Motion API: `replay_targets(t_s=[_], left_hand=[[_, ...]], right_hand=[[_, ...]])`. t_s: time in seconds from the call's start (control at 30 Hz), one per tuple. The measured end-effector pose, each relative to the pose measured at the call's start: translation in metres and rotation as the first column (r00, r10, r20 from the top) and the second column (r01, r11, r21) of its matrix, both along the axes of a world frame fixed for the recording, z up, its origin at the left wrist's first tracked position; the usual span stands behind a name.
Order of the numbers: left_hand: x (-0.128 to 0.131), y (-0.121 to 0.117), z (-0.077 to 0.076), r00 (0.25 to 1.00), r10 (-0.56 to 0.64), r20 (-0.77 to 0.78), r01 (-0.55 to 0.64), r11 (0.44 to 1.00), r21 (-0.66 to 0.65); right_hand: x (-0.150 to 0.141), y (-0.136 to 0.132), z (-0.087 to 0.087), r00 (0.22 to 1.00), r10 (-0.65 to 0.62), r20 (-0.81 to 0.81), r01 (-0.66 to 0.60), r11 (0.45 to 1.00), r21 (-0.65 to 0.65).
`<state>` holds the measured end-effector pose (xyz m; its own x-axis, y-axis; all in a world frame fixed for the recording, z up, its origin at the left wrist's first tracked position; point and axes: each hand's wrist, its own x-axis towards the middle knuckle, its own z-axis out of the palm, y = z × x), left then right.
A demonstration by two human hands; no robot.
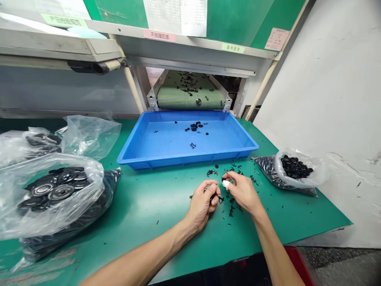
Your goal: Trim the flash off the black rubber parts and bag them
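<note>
My left hand (202, 202) is closed just above the green table (143, 222), its fingers curled around small black plastic parts that are mostly hidden. Close beside it, my right hand (244, 192) pinches thumb and finger together; a thin dark piece shows at its fingertips, too small to name. A white wrap (226, 184) covers one fingertip of that hand. Beneath and around both hands, small black plastic parts (231, 210) lie scattered, several of them branched like sprue bits. A few round black pieces (210, 172) lie just beyond the fingers.
A blue tray (187, 159) with some black parts stands ahead, below the end of a green conveyor belt (193, 101) carrying more parts. On the left is a plastic bag of black discs (61, 192), with another bag (41, 143) behind it. At right lies a bag of small black parts (294, 167).
</note>
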<state>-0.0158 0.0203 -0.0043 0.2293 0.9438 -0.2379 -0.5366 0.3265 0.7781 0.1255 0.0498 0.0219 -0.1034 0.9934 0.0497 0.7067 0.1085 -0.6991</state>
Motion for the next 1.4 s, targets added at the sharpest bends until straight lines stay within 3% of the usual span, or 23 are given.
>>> replay_targets(t_s=[0.13,0.23,0.33,0.53,0.7,0.87,1.4], left_hand=[[0.002,-0.003,0.0,0.994,-0.084,-0.07,0.085,0.996,0.014],[0.003,-0.004,0.0,0.985,-0.145,-0.094,0.149,0.988,0.033],[0.001,-0.004,0.0,0.98,-0.171,-0.102,0.176,0.984,0.035],[0.0,-0.003,0.002,0.98,-0.181,-0.087,0.183,0.983,0.006],[0.001,-0.004,0.001,0.985,-0.152,-0.082,0.15,0.988,-0.022],[0.002,-0.004,-0.001,0.983,-0.152,-0.104,0.152,0.988,-0.008],[0.004,-0.009,0.002,0.947,-0.116,-0.3,0.137,0.989,0.05]], right_hand=[[0.007,-0.023,0.007,0.956,-0.033,-0.29,-0.004,0.992,-0.128],[0.005,-0.035,0.007,0.932,-0.048,-0.36,-0.014,0.986,-0.166],[0.002,-0.04,0.007,0.932,0.006,-0.362,-0.042,0.995,-0.093],[0.005,-0.047,0.007,0.981,0.145,-0.129,-0.128,0.983,0.13],[0.004,-0.062,-0.004,0.999,-0.044,0.03,0.034,0.959,0.28],[-0.005,-0.07,-0.012,0.982,-0.11,0.155,0.062,0.955,0.289],[-0.007,-0.079,-0.006,0.916,-0.181,0.357,0.008,0.9,0.435]])
